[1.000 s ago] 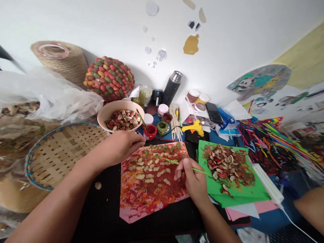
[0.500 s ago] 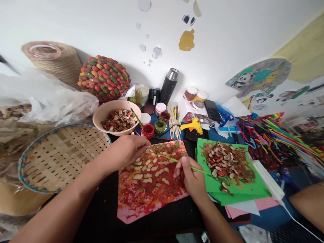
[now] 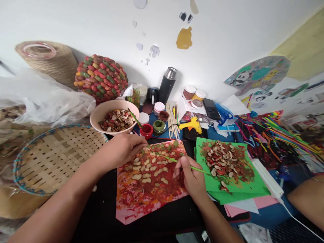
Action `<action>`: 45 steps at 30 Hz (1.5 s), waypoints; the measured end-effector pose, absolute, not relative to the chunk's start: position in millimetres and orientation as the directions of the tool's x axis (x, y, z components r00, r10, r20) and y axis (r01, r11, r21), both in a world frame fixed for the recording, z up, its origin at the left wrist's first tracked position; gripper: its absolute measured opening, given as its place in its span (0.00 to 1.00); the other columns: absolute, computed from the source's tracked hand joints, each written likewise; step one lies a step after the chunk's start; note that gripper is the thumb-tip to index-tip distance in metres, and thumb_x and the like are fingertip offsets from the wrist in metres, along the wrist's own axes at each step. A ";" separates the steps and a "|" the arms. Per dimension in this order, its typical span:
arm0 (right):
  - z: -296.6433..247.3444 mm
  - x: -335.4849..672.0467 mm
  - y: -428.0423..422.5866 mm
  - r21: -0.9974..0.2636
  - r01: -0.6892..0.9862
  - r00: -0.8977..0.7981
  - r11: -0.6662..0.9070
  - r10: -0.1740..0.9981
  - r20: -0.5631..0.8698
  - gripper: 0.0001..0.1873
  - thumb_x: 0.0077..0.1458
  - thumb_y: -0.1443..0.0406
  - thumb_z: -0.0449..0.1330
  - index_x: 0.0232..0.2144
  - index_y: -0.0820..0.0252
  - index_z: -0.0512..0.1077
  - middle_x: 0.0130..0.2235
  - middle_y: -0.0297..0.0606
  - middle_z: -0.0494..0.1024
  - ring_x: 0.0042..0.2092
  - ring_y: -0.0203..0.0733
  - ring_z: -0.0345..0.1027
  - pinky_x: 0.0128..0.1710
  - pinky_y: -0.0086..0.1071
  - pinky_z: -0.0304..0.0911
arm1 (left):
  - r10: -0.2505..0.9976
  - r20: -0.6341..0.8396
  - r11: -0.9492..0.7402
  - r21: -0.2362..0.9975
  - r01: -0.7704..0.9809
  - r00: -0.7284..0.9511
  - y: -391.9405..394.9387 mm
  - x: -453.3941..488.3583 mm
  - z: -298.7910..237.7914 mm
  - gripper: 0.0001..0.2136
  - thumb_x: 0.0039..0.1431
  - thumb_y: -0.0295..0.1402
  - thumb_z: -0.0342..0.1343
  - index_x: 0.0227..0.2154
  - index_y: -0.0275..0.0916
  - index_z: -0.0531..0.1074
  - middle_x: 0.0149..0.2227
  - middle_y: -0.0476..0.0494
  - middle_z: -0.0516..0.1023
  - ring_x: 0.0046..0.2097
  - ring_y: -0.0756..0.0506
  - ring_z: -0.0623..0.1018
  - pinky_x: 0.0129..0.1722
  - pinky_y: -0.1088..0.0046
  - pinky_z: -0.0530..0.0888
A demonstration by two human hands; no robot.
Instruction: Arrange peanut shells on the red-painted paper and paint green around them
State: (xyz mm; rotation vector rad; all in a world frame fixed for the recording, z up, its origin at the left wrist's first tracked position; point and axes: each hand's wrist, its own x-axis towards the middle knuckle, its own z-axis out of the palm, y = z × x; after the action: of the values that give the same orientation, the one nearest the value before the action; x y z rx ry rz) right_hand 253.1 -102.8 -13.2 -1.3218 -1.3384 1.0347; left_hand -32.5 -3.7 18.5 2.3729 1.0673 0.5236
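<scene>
My right hand (image 3: 191,175) grips a thin green paintbrush (image 3: 172,159), its tip pointing left over the paint-smeared pink sheet (image 3: 134,207). At the sheet's top left edge, my left hand (image 3: 128,148) is closed in a pinch. A small green bit shows at its fingertips; whether it is held I cannot tell. Several bare peanut shells (image 3: 146,176) lie on the sheet, with green-painted ones (image 3: 176,143) along its top. Behind stand an open jar of red paint (image 3: 146,131), with another brush (image 3: 134,117) leaning in it, and an open jar of green paint (image 3: 159,127).
A pink bowl of shells (image 3: 95,116) and a woven bamboo tray (image 3: 58,158) are at left. A green sheet (image 3: 220,198) with a shell pile, a yellow glue gun (image 3: 191,125) and a white power strip (image 3: 268,179) are at right. Another person's arm (image 3: 307,199) shows at far right.
The whole view has shifted slightly. Both hands keep nearly the same pose, the left still pinching by the sheet's top edge and the right still holding the paintbrush.
</scene>
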 end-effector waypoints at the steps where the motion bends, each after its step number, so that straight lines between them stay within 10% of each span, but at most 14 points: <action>1: -12.9 252.2 -102.7 -0.981 0.186 0.034 0.060 0.997 0.067 0.29 0.76 0.46 0.57 0.28 0.56 0.75 0.22 0.32 0.76 0.24 0.39 0.73 0.27 0.30 0.67 | 0.767 0.145 -0.584 0.560 0.587 0.625 -3.6 -32.5 17.9 0.18 0.77 0.41 0.49 0.39 0.41 0.83 0.39 0.43 0.88 0.38 0.44 0.84 0.38 0.70 0.72; 45: -8.9 250.6 -100.1 -0.944 0.312 -0.002 0.106 0.994 0.110 0.29 0.77 0.46 0.56 0.28 0.55 0.76 0.22 0.34 0.79 0.24 0.41 0.74 0.29 0.32 0.67 | 0.753 0.237 -0.621 0.565 0.543 0.614 -4.9 -33.6 11.3 0.16 0.75 0.39 0.51 0.38 0.42 0.84 0.34 0.43 0.85 0.34 0.45 0.82 0.36 0.71 0.73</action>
State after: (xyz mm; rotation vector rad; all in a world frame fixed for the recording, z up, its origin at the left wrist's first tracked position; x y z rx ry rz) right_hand 250.6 -100.1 -8.9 -1.3586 -1.4755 0.9487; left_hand -33.6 -4.9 11.3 2.3992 1.0278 0.6413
